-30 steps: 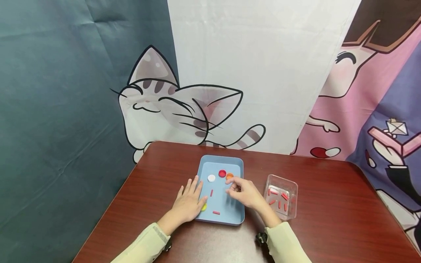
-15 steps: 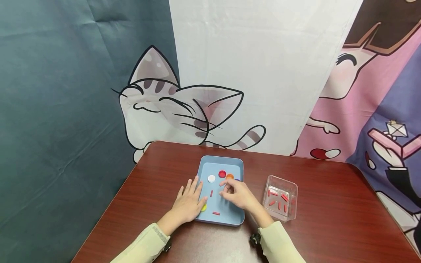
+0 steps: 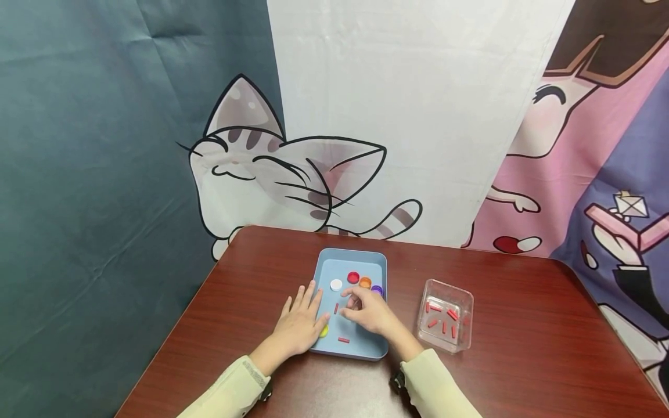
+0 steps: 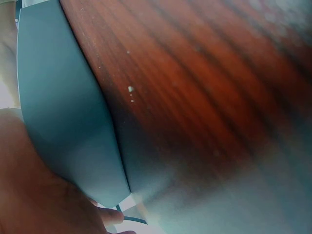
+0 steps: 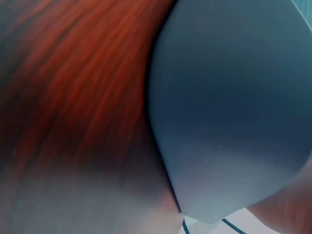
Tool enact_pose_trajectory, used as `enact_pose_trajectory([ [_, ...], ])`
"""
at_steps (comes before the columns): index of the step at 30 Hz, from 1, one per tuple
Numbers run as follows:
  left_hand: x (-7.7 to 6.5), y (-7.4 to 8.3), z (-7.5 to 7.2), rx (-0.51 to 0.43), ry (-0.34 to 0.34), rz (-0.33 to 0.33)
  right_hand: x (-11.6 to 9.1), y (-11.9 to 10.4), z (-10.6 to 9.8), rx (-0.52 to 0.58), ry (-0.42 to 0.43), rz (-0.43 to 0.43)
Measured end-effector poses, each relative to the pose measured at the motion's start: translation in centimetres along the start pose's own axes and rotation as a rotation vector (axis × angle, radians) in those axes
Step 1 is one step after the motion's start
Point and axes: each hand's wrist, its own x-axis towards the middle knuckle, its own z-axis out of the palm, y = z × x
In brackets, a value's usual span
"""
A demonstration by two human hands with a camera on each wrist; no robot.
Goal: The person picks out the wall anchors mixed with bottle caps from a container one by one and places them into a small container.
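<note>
In the head view a blue tray (image 3: 360,343) lies on the table, and its outer wall (image 4: 68,97) fills much of the left wrist view. My left hand (image 3: 300,325) rests across the tray's left rim with its fingers spread. Over the tray, my right hand (image 3: 368,310) has thumb and forefinger parted, with nothing between them. Just beyond those fingertips lies a short red stick (image 3: 336,308); a second red stick (image 3: 343,340) lies nearer the front. A yellow round piece (image 3: 324,331) shows partly beside my left thumb.
In the tray's far half are a white disc (image 3: 336,285), a red round piece (image 3: 353,277), an orange one (image 3: 365,283) and a purple one (image 3: 377,289), partly hidden. Right of the tray stands a clear plastic box (image 3: 460,288) with several red sticks. A printed curtain hangs behind the table.
My right hand has moved left across the tray toward the upper red stick, and the purple piece has come into sight. My left hand has stayed in place.
</note>
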Motion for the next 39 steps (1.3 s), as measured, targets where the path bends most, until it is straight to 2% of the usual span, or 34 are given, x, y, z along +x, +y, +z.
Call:
enact_pose_trajectory([
  [10, 0.1, -0.4, 0.6, -0.005, 0.035, 0.017, 0.7, 0.4, 1.1, -0.107, -0.059, 0.04],
  [22, 0.0, -0.1, 0.1, 0.008, 0.01, 0.009, 1.4, 0.7, 1.9, -0.178, -0.096, 0.122],
  [31, 0.0, -0.2, 0.2, 0.01, 0.009, 0.012, 1.8, 0.4, 2.3, -0.222, -0.11, 0.142],
  [39, 0.1, -0.2, 0.3, 0.008, 0.006, 0.013, 1.8, 0.4, 2.8, -0.26, -0.088, 0.161],
])
